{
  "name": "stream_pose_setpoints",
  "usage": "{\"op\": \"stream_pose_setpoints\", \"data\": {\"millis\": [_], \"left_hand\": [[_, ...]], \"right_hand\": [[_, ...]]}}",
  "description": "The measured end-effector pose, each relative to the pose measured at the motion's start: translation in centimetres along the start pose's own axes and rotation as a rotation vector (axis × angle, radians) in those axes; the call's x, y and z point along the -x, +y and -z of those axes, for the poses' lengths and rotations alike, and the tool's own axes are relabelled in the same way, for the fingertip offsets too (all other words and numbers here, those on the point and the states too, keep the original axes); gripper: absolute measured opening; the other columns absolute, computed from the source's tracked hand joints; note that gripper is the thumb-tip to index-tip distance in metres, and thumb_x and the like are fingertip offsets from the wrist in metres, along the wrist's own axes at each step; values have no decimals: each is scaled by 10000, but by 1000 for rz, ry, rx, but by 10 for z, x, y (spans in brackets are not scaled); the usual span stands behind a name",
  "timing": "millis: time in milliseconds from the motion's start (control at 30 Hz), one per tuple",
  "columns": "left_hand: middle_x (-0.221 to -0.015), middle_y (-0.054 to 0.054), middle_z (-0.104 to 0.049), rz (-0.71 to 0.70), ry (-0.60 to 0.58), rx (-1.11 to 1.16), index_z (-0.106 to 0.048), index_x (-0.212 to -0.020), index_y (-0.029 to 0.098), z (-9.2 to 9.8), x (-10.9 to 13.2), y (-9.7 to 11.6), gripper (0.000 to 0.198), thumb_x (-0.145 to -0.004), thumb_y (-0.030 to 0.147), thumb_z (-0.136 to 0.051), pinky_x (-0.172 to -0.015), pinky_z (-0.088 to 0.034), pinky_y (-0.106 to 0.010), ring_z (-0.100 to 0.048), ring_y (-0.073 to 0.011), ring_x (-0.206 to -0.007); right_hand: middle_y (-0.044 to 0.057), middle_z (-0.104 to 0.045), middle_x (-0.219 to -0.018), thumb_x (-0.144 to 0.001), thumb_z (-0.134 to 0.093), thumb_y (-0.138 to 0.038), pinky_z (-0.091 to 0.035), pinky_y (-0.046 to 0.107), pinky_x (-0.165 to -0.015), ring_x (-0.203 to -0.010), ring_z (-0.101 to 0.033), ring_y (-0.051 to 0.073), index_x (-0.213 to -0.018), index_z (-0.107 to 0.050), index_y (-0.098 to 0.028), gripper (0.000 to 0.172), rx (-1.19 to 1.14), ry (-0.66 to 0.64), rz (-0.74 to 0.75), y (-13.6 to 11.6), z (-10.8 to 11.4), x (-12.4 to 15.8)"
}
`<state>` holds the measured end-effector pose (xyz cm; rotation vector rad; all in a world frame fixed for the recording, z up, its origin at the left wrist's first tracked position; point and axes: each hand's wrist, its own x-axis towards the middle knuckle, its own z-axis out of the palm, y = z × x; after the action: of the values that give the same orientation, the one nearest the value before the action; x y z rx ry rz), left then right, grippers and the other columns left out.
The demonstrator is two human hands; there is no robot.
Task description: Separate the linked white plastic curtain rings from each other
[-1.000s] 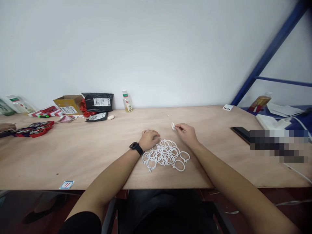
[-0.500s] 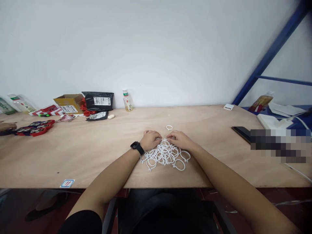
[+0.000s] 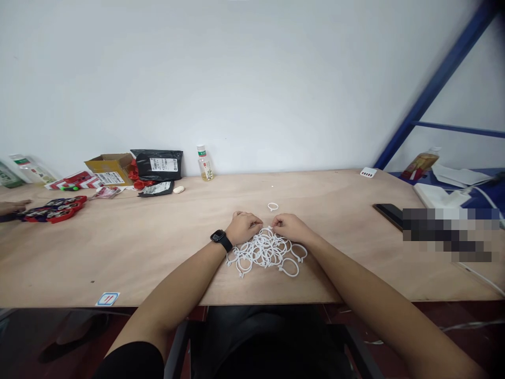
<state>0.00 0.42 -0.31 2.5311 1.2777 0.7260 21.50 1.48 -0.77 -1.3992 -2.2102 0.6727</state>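
The white rings form one overlapping pile on the tabletop, directly in front of the person; the overlap prevents an exact count. One single ring lies apart, just beyond the pile. The left hand, fingers curled, is at the far left edge of the pile; the right hand, fingers bent inward, is at the far right edge. The hands are near each other but apart; whether either is clamped on a ring cannot be determined. One black watch is fitted to the left wrist. A blue-bordered card at the near table edge reads "11" in red. Printed labels on the open cardboard box and on two black packages are too small to read, as is the label of the upright bottle. The surface is pale, wood-grained board, set against a plain white wall; a blue metal frame stands at the right. Four bottles are visible in total: two at far left, one upright, one beyond the right end. One co-worker's hand is beside red and dark-blue items
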Motion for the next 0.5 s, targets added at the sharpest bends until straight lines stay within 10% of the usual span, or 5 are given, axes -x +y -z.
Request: {"op": "stream_pose_setpoints", "data": {"millis": [233,500], "left_hand": [[-1018,-36,-729,18,77,107,-708,-1062,248,1,-1,2,278,-919,369,-503,-999,-366,-373,-634,-193,-971],[-887,-57,-739,-18,209,447,-746,-968,199,-1,-2,7,260,-881,376,-575,-785,-506,-273,-658,-163,-813]], "right_hand": [[44,-658,-842,-817,-577,-239,-439,268,-664,-727,-577,154,-849,-678,-183,119,-119,377,191,-8,3,0],[31,-630,-788,-833,-577,-235,-428,257,-616,-685,-562,140,-849,-701,-192,132,-216,352,272,-21,-4,4]]}}
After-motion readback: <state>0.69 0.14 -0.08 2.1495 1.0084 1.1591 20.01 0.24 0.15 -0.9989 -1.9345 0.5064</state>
